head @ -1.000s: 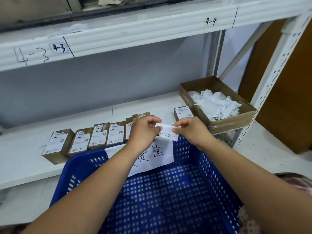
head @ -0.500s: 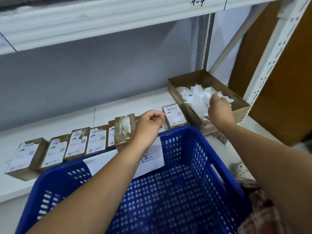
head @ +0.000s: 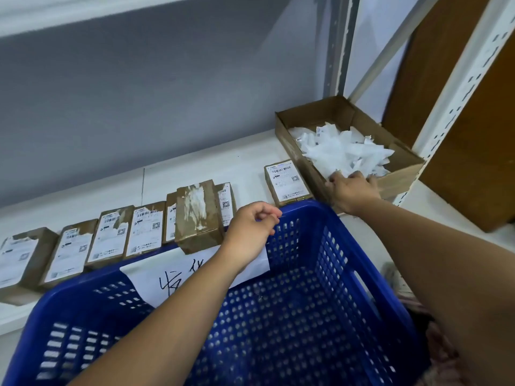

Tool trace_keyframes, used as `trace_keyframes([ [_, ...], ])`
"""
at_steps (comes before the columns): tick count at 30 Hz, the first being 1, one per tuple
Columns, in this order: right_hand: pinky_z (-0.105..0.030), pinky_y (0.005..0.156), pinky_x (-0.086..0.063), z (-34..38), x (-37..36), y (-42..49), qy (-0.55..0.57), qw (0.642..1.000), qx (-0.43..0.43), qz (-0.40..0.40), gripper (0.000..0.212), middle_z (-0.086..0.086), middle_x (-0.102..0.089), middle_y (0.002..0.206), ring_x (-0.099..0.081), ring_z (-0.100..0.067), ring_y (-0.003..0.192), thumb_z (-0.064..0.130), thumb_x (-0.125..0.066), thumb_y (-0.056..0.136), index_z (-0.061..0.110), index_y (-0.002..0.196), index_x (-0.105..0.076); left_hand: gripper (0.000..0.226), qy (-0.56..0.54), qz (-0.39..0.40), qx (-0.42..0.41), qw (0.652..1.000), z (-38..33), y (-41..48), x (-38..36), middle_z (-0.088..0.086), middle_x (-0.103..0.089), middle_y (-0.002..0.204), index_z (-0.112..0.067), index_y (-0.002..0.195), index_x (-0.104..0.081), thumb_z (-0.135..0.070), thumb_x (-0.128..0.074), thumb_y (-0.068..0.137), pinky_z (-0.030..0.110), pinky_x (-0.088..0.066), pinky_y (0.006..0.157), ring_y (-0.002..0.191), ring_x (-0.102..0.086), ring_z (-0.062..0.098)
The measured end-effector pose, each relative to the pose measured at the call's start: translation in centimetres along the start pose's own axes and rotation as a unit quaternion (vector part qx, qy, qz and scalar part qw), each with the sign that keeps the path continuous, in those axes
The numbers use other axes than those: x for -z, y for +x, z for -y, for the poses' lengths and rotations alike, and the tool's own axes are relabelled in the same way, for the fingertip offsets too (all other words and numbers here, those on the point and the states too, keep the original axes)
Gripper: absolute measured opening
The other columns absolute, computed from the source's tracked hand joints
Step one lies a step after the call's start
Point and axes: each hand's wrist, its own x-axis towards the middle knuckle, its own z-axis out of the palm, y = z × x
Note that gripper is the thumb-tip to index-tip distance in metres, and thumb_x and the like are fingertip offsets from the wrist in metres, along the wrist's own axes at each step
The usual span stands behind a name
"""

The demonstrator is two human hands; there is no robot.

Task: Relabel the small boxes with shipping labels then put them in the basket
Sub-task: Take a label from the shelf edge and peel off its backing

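Grip check: L hand [head: 252, 229] curled, empty, peeled box [head: 198, 215] just left; R hand [head: 352, 190] splayed on scraps [head: 345, 153].

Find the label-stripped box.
Head view, centre: the stripped box sits near the right end of the box row, just left of the left hand, behind the basket rim.

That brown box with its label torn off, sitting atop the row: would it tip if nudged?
The stripped box seems to rest on labelled boxes, so a nudge would probably slide it off, not tip it: it lies flat. Its taped cardboard looks stiff, likely keeping shape when gripped.
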Motion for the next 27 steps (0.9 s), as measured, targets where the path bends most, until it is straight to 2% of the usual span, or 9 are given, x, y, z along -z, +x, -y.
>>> trace_keyframes([
  [3,-0.054,0.113,-0.016,0.2,0.1,-0.3,-0.007,1.000,-0.021,0.004,0.051,-0.015,-0.057,0.131,-0.038,-0.033,0.133,0.054,-0.028,0.101,0.019,0.136,-0.040,0.026,-0.001,0.009,0.010,1.000,0.4,-0.7,0.1,0.004,-0.066,0.091,-0.025,0.084,-0.064,-0.008,-0.048,0.096,0.020,-0.042,0.065,0.069,-0.056,0.008],
  [6,-0.049,0.107,-0.033,0.9,0.4,-1.5,-0.039,0.997,-0.031,-0.062,0.044,-0.014,-0.057,0.126,-0.043,-0.031,0.123,0.042,-0.040,0.100,0.012,0.130,-0.054,0.026,0.004,0.016,0.012,1.000,0.1,-1.3,0.8,0.000,-0.066,0.089,-0.026,0.084,-0.063,-0.010,-0.047,0.096,0.019,-0.042,0.065,0.071,-0.057,0.008],
  [9,-0.046,0.099,-0.041,2.3,1.2,-3.2,0.022,0.991,-0.018,-0.131,0.033,-0.014,-0.057,0.124,-0.047,-0.032,0.118,0.029,-0.046,0.100,0.011,0.123,-0.061,0.022,0.016,0.007,0.002,1.000,-1.0,-2.4,2.1,-0.001,-0.065,0.091,-0.024,0.087,-0.065,-0.011,-0.049,0.096,0.018,-0.043,0.065,0.074,-0.058,0.008],
  [11,-0.044,0.087,-0.051,3.8,2.4,-4.5,0.097,0.984,0.024,-0.147,0.027,-0.015,-0.064,0.111,-0.057,-0.031,0.104,0.024,-0.048,0.099,0.010,0.114,-0.065,0.018,0.045,-0.013,-0.020,0.999,-1.8,-3.1,3.2,-0.005,-0.062,0.089,-0.024,0.090,-0.066,-0.015,-0.051,0.095,0.019,-0.043,0.067,0.079,-0.058,0.008],
  [14,-0.037,0.074,-0.053,6.9,4.8,-7.1,0.139,0.967,0.132,-0.167,0.020,-0.012,-0.069,0.096,-0.062,-0.027,0.087,0.017,-0.052,0.095,0.011,0.103,-0.069,0.017,0.075,-0.064,-0.060,0.993,-3.2,-4.5,5.3,-0.013,-0.059,0.088,-0.026,0.089,-0.066,-0.016,-0.053,0.094,0.023,-0.046,0.072,0.083,-0.056,0.007],
  [19,-0.035,0.081,-0.053,13.2,10.3,-12.1,0.073,0.937,0.278,-0.197,0.026,-0.005,-0.068,0.109,-0.062,-0.022,0.098,0.021,-0.048,0.098,0.014,0.114,-0.066,0.018,0.095,-0.147,-0.104,0.979,-6.1,-7.4,8.6,-0.010,-0.062,0.087,-0.028,0.085,-0.064,-0.013,-0.056,0.091,0.024,-0.044,0.071,0.077,-0.057,0.010],
  [23,-0.040,0.079,-0.052,17.7,14.8,-15.6,0.037,0.895,0.364,-0.256,0.025,-0.006,-0.068,0.105,-0.058,-0.024,0.104,0.022,-0.048,0.096,0.015,0.113,-0.065,0.014,0.133,-0.237,-0.167,0.948,-8.1,-10.0,12.5,-0.006,-0.063,0.103,-0.023,0.097,-0.063,-0.013,-0.057,0.089,0.023,-0.040,0.085,0.099,-0.055,0.011],
  [25,-0.041,0.077,-0.053,20.0,16.8,-17.0,0.045,0.869,0.394,-0.297,0.024,-0.008,-0.067,0.102,-0.057,-0.027,0.106,0.018,-0.051,0.094,0.013,0.113,-0.066,0.018,0.159,-0.273,-0.192,0.929,-9.3,-11.1,15.4,-0.007,-0.056,0.105,-0.020,0.105,-0.063,-0.012,-0.057,0.089,0.019,-0.036,0.081,0.098,-0.054,0.010],
  [27,-0.042,0.071,-0.052,22.4,18.6,-17.8,0.057,0.840,0.425,-0.333,0.024,-0.014,-0.064,0.100,-0.057,-0.034,0.103,0.013,-0.055,0.090,0.008,0.109,-0.068,0.022,0.186,-0.307,-0.203,0.911,-10.4,-11.9,18.4,-0.004,-0.051,0.110,-0.019,0.108,-0.062,-0.012,-0.056,0.088,0.021,-0.036,0.081,0.098,-0.054,0.014],
])
